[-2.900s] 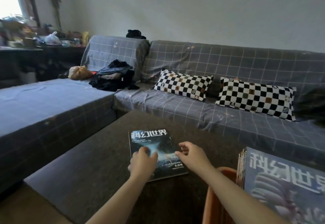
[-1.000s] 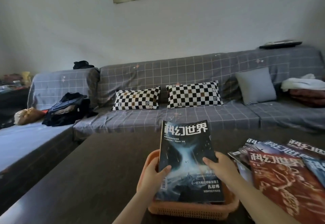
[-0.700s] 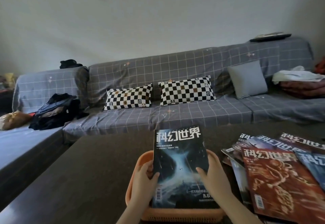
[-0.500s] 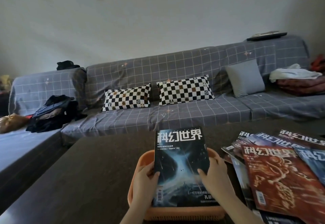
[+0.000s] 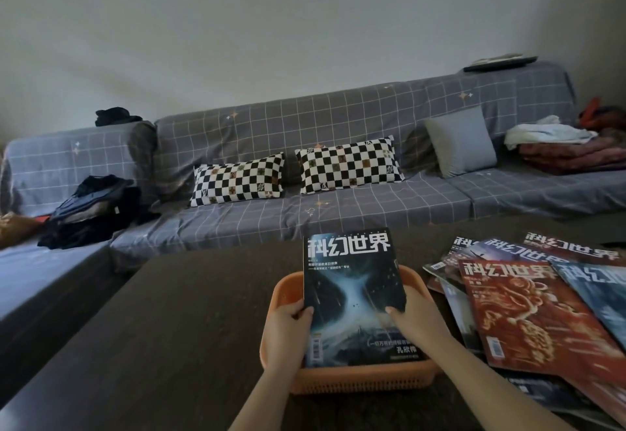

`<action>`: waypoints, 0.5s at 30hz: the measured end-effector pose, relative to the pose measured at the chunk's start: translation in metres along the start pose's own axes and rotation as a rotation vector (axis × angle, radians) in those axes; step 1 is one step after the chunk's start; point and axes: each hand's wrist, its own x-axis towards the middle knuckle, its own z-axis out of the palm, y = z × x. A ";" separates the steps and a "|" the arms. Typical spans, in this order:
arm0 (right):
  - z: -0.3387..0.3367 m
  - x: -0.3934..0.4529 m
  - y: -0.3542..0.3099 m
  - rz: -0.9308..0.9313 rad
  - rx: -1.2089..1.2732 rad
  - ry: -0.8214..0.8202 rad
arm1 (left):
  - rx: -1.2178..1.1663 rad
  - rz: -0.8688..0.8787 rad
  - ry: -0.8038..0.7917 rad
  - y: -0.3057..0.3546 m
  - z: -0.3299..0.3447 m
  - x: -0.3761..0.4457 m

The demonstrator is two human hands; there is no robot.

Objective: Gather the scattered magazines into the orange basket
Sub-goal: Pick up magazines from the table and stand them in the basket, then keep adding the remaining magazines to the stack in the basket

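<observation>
A dark blue magazine (image 5: pixel 352 281) with white Chinese title lettering is held over the orange basket (image 5: pixel 362 378) on the dark table. Its lower edge sits inside the basket and its top tilts up past the far rim. My left hand (image 5: pixel 288 332) grips its left edge and my right hand (image 5: pixel 415 320) grips its right edge. To the right of the basket lies a fanned pile of magazines, with a red magazine (image 5: pixel 528 315) on top and a blue one (image 5: pixel 596 291) at the frame edge.
The dark table (image 5: pixel 176 322) extends left and toward me. Behind it runs a grey checked sofa (image 5: pixel 305 217) with two chequered pillows (image 5: pixel 237 180), a grey cushion (image 5: pixel 460 141), dark clothes (image 5: pixel 91 210) at left and folded blankets (image 5: pixel 569 149) at right.
I picked the blue magazine off the table with both hands, carried it to the basket on the right, and have been lowering it in. It now sits slightly deeper.
</observation>
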 end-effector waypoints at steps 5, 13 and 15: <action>-0.012 -0.017 -0.004 0.017 0.225 -0.008 | 0.043 0.147 0.015 0.011 0.009 -0.014; -0.063 -0.042 0.021 0.110 0.258 0.217 | -0.262 0.116 -0.196 0.062 0.067 -0.045; -0.080 -0.046 0.036 0.144 0.228 0.249 | -0.252 0.138 -0.254 0.073 0.090 -0.050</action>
